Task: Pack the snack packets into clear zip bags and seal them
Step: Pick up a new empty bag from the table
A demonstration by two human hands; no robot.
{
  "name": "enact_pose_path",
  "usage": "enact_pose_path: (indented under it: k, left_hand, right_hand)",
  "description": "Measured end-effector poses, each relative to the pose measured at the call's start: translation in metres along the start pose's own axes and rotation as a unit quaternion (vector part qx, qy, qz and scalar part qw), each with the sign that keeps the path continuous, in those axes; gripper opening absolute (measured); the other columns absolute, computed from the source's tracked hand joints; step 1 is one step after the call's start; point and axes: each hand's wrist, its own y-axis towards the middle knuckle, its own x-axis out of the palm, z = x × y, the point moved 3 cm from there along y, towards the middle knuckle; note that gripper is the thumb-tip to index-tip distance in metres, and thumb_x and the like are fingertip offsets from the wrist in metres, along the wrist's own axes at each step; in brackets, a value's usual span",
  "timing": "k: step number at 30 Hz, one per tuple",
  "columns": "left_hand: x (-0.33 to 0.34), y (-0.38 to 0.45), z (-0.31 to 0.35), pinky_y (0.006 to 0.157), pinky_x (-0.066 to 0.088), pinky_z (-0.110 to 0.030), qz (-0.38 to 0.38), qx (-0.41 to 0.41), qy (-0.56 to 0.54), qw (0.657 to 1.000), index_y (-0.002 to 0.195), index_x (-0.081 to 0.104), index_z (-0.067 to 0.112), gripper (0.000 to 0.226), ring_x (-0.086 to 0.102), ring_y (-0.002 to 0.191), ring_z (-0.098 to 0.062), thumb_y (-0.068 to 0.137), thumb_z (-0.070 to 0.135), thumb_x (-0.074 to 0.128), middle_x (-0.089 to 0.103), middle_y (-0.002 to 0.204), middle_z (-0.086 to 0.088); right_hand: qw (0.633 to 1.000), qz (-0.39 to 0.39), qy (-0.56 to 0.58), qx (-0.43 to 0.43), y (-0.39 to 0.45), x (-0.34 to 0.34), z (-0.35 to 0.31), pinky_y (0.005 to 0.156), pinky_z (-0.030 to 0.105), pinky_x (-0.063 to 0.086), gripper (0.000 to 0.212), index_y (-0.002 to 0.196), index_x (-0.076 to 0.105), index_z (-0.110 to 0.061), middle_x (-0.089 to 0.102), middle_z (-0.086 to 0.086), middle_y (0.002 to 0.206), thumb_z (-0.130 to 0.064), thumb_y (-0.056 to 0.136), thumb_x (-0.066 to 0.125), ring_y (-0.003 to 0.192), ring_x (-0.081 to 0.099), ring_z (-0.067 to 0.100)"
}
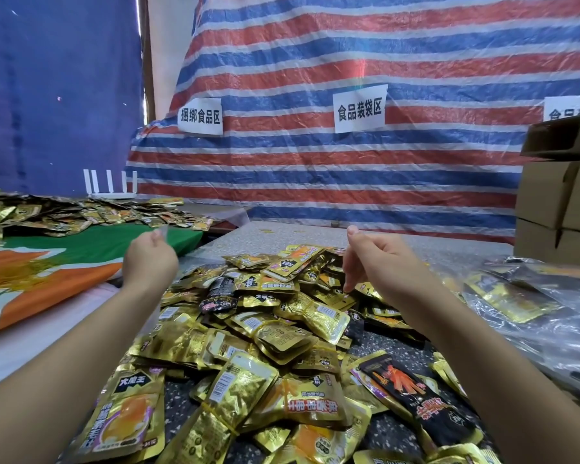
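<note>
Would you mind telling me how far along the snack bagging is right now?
Done: filled clear bags lie at the right. In hand: the left hand pinches something thin and clear, apparently a zip bag; the right hand reaches its fingers into the pile. Left: the heap of gold snack packets remains loose.

Both hands are raised over a heap of gold snack packets (275, 329) on a speckled table (399, 426). Left hand (149, 259) pinches something clear; right hand (379, 259) has fingers curled downward, holding nothing. Filled clear bags (523, 306) lie right.
</note>
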Motion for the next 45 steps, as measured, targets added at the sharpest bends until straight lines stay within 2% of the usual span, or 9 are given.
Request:
enact_pose_path:
  k: [2, 6, 13, 15, 18, 22, 32, 40, 45]
  left_hand:
    - [0.007, -0.014, 0.023, 0.087, 0.047, -0.049, -0.023, 0.006, -0.062, 0.998, 0.131, 0.052, 0.005, 0.042, 0.056, 0.095, -0.034, 0.108, 0.03, 0.026, 0.06, 0.112, -0.019]
    - [0.021, -0.046, 0.066, 0.063, 0.038, -0.032, -0.073, 0.057, -0.174, 0.98, 0.118, 0.057, 0.009, 0.038, 0.048, 0.067, -0.017, 0.108, 0.033, 0.029, 0.059, 0.091, -0.007]
    - [0.044, -0.108, 0.142, 0.047, 0.041, -0.018, -0.147, 0.154, -0.284, 0.935, 0.096, 0.056, 0.033, 0.028, 0.046, 0.05, 0.004, 0.107, 0.034, 0.03, 0.057, 0.077, 0.006]
    - [0.049, -0.13, 0.162, 0.06, 0.048, -0.013, -0.181, 0.214, -0.289, 0.915, 0.105, 0.058, 0.031, 0.026, 0.056, 0.066, 0.008, 0.107, 0.031, 0.032, 0.062, 0.088, 0.01]
    - [0.057, -0.161, 0.183, 0.083, 0.049, -0.019, -0.219, 0.324, -0.275, 0.878, 0.117, 0.06, 0.023, 0.031, 0.059, 0.096, 0.005, 0.106, 0.031, 0.033, 0.064, 0.1, 0.014]
    - [0.067, -0.184, 0.193, 0.084, 0.054, -0.029, -0.262, 0.361, -0.281, 0.849, 0.118, 0.062, 0.02, 0.032, 0.062, 0.093, -0.002, 0.107, 0.029, 0.034, 0.065, 0.097, 0.013]
    - [0.072, -0.176, 0.176, 0.084, 0.051, -0.034, -0.249, 0.451, -0.174, 0.84, 0.119, 0.069, 0.014, 0.026, 0.065, 0.096, -0.008, 0.1, 0.015, 0.05, 0.073, 0.106, 0.002]
    - [0.072, -0.173, 0.175, 0.09, 0.053, -0.043, -0.236, 0.564, -0.029, 0.791, 0.137, 0.057, 0.015, 0.039, 0.06, 0.115, -0.023, 0.1, 0.015, 0.044, 0.061, 0.134, -0.003]
    - [0.069, -0.174, 0.174, 0.096, 0.05, -0.037, -0.286, 0.515, -0.049, 0.806, 0.134, 0.058, 0.027, 0.036, 0.054, 0.117, -0.009, 0.101, 0.037, 0.046, 0.059, 0.133, 0.008]
  right_hand:
    - [1.0, 0.001, 0.003, 0.0, 0.0, -0.001, 0.0, 0.087, 0.048, 0.054, 0.059, 0.068, 0.064, -0.008, 0.069, 0.004, 0.06, -0.043, 0.105, 0.036, 0.058, 0.066, 0.013]
    - [1.0, 0.002, 0.015, 0.006, 0.0, -0.003, -0.001, 0.078, 0.04, 0.055, 0.058, 0.069, 0.065, -0.006, 0.068, 0.004, 0.061, -0.041, 0.106, 0.037, 0.058, 0.065, 0.014]
    - [0.996, 0.035, 0.077, 0.018, 0.005, -0.013, 0.0, 0.059, 0.028, 0.055, 0.047, 0.074, 0.062, -0.008, 0.063, 0.002, 0.058, -0.035, 0.106, 0.042, 0.054, 0.062, 0.014]
    - [0.99, 0.059, 0.124, 0.026, 0.007, -0.017, -0.001, 0.056, 0.03, 0.053, 0.043, 0.077, 0.059, -0.006, 0.062, 0.003, 0.058, -0.032, 0.106, 0.043, 0.053, 0.061, 0.016]
    - [0.978, 0.09, 0.182, 0.036, 0.009, -0.025, -0.003, 0.054, 0.028, 0.054, 0.042, 0.085, 0.06, -0.003, 0.066, 0.011, 0.068, -0.032, 0.107, 0.039, 0.059, 0.065, 0.02]
    - [0.961, 0.101, 0.253, 0.047, 0.008, -0.033, -0.003, 0.056, 0.028, 0.056, 0.05, 0.108, 0.07, -0.006, 0.076, 0.017, 0.094, -0.039, 0.107, 0.032, 0.08, 0.074, 0.025]
    - [0.967, 0.12, 0.212, 0.078, 0.006, -0.04, 0.005, 0.055, 0.029, 0.056, 0.07, 0.085, 0.072, -0.006, 0.075, 0.011, 0.075, -0.064, 0.098, 0.036, 0.063, 0.071, 0.021]
    - [0.961, 0.142, 0.197, 0.132, 0.007, -0.044, 0.01, 0.049, 0.028, 0.051, 0.035, 0.085, 0.066, -0.008, 0.069, 0.003, 0.059, -0.032, 0.1, 0.046, 0.048, 0.063, 0.014]
    - [0.96, 0.127, 0.216, 0.127, 0.008, -0.048, 0.009, 0.052, 0.031, 0.054, 0.037, 0.082, 0.063, -0.008, 0.066, 0.005, 0.06, -0.022, 0.1, 0.034, 0.051, 0.062, 0.014]
